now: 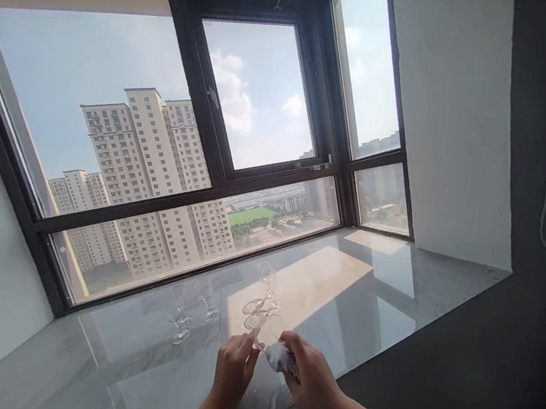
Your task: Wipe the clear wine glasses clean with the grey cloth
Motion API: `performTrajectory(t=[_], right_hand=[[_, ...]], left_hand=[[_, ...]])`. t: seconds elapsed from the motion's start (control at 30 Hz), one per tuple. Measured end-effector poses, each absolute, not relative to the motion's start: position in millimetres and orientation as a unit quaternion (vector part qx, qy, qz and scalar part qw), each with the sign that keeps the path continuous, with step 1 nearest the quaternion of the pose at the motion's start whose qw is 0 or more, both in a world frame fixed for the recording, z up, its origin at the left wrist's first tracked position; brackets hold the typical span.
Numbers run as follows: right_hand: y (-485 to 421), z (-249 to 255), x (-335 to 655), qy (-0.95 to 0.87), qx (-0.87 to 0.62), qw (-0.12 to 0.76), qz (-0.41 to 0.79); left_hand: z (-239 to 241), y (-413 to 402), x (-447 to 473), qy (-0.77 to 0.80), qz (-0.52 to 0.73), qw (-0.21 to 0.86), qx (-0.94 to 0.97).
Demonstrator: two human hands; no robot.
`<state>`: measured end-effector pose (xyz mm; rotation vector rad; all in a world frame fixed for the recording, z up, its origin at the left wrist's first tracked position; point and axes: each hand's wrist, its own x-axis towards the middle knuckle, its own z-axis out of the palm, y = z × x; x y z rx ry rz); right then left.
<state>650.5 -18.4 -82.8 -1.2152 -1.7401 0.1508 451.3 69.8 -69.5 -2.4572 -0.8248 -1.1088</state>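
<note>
Over the grey stone windowsill, my left hand [235, 364] is closed, pinching a clear wine glass [276, 326] near its foot. The glass is tilted, its bowl pointing away from me. A white and grey patterned cloth [278, 357] is bunched in my right hand [308, 372]. The cloth lies against or right beside the glass; exact contact is partly hidden by my fingers. Beyond my hands a second wine glass [267, 283] stands upright in the sunlight. To the left stand more clear wine glasses [180, 334] [210, 314], also upright.
The polished sill [138, 372] runs along a dark-framed window [216, 189], with sunlit patches and reflections on it. A white wall [462, 120] rises at the right. The sill's front edge [430, 315] slants down beside my right arm.
</note>
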Motion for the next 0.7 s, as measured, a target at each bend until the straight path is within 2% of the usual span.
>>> performTrajectory(t=[0.2, 0.43, 0.6, 0.7], right_hand=[[-28.3, -65.5, 648.6, -0.706, -0.487, 0.514, 0.005], [-20.4, -42.1, 664.5, -0.711, -0.519, 0.47, -0.055], [-18.0, -38.1, 669.6, -0.676, -0.526, 0.515, -0.019], [-16.2, -30.0, 670.8, -0.633, -0.514, 0.574, 0.071]], left_hand=[[-73.6, 75.3, 478.7, -0.332, -0.381, 0.196, -0.84], [-70.9, 71.7, 480.1, -0.31, -0.337, 0.23, -0.859], [-70.5, 72.8, 480.5, -0.287, -0.325, 0.232, -0.87], [-70.7, 73.8, 479.2, -0.28, -0.328, 0.215, -0.876]])
